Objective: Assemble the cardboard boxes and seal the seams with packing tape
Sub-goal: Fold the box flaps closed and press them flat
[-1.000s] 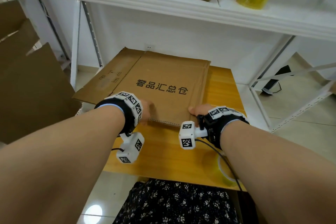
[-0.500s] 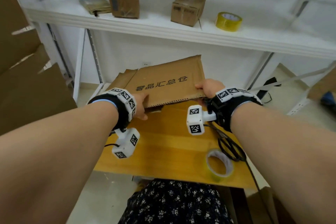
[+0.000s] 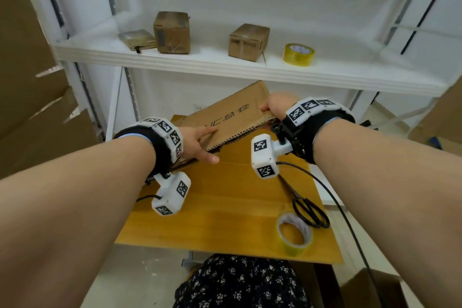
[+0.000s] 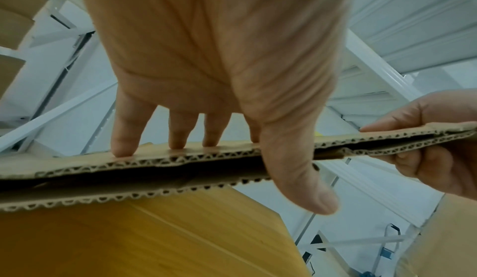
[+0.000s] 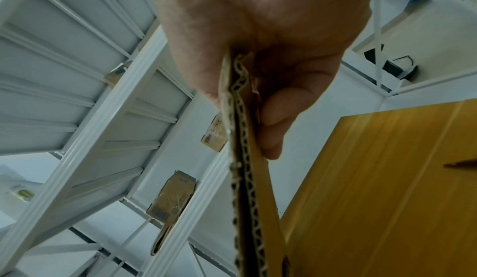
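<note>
A flattened brown cardboard box (image 3: 225, 117) with printed characters is held above the wooden table (image 3: 225, 207), its right end higher than its left. My left hand (image 3: 200, 142) holds the near edge, fingers (image 4: 178, 138) flat on the top layer and the thumb crossing below it. A gap shows between the two corrugated layers (image 4: 180, 159). My right hand (image 3: 275, 105) pinches the near right corner, thumb above and fingers (image 5: 273, 130) beneath the cardboard (image 5: 247, 179). A roll of clear yellowish tape (image 3: 295, 235) lies on the table's near right.
Black scissors (image 3: 310, 210) lie beside the tape. The white shelf (image 3: 225, 70) just above the box carries two small cartons (image 3: 171, 32), a flat packet (image 3: 137, 39) and another tape roll (image 3: 298, 54). Large cardboard sheets (image 3: 30, 120) stand at the left.
The box lay flat on the table; both hands have lifted it, and its right end has risen towards the shelf. The head view has tilted up.
</note>
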{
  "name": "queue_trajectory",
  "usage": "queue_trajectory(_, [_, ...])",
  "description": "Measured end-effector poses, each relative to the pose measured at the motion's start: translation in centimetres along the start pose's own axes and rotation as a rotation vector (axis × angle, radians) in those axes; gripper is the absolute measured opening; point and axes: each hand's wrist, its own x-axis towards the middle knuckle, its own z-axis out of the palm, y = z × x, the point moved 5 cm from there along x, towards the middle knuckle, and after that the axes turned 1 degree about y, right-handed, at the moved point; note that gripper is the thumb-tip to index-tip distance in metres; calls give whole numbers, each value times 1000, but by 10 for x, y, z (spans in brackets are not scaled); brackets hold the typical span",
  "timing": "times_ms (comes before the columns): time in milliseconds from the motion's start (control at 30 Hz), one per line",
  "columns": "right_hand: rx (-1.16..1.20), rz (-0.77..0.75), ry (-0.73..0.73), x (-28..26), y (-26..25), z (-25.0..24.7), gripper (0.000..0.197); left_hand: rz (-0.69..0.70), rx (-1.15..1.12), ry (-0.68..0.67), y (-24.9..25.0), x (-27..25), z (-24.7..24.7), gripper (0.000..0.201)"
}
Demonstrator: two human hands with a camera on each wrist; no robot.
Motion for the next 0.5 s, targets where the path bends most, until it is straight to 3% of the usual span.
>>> queue_trajectory(33, [40,8,8,2,1,-2,8,13,2,6,0,-3,-3,97])
queue_trajectory(100, [114,39,-6,-2,2,-3,16,22,-12,11,0,-9,-9,91])
queue_trajectory(167, [-12,82,-49,-3,3,-1,30,23,-9,26,0,-12,-14,84])
queue_trajectory(267, [-115,73,-68,-9,4,1,33,18,81,71,6,-13,-13,74])
queue_trajectory(367, [-200,61,-99,-10,10,6,25,-2,186,101,10,-9,-5,83])
queue_trajectory(500, [-150,99,-99,-13,24,9,30,-95,289,36,-11,-1,9,89])
